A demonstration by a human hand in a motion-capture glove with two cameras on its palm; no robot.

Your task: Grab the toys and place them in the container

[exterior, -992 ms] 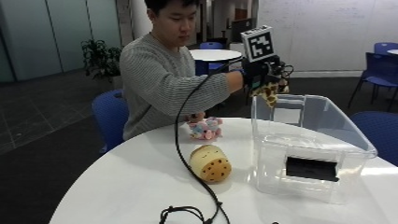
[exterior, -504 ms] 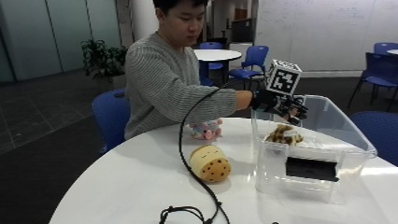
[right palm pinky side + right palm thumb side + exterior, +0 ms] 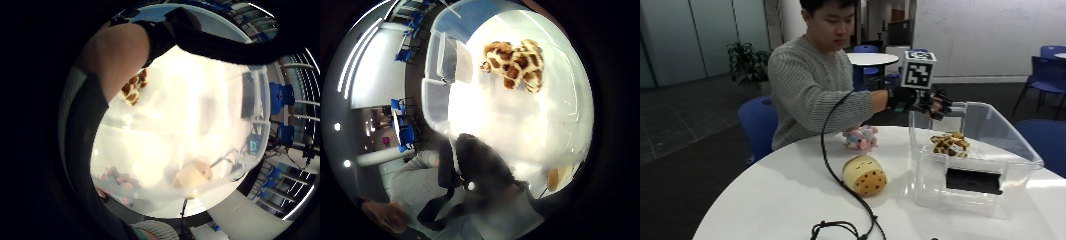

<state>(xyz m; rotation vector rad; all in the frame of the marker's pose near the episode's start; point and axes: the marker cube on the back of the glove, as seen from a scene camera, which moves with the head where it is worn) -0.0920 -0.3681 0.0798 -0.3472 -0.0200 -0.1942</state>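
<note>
Inside the clear plastic container [image 3: 999, 122] on the round white table, a spotted giraffe plush [image 3: 949, 144] lies on the floor of the bin. My gloved right hand [image 3: 926, 102] hovers over the container's near-left corner with its fingers spread and nothing in them. The thumb side palm view looks down on the giraffe plush [image 3: 515, 65] in the container [image 3: 437, 75]. A pink plush [image 3: 859, 137] and a round yellow dotted plush [image 3: 864, 175] lie on the table left of the container. Through the container wall the little finger side view shows the yellow plush [image 3: 192, 175] and the giraffe plush [image 3: 134, 86].
A black cable [image 3: 840, 200] runs from the hand across the table [image 3: 760, 200] and coils near its front edge. A black label [image 3: 973, 181] sits on the container's front wall. Blue chairs stand behind and to the right.
The hand carried the giraffe plush over the container and let it go; the plush now lies inside. The hand has since drawn back a little toward the person.
</note>
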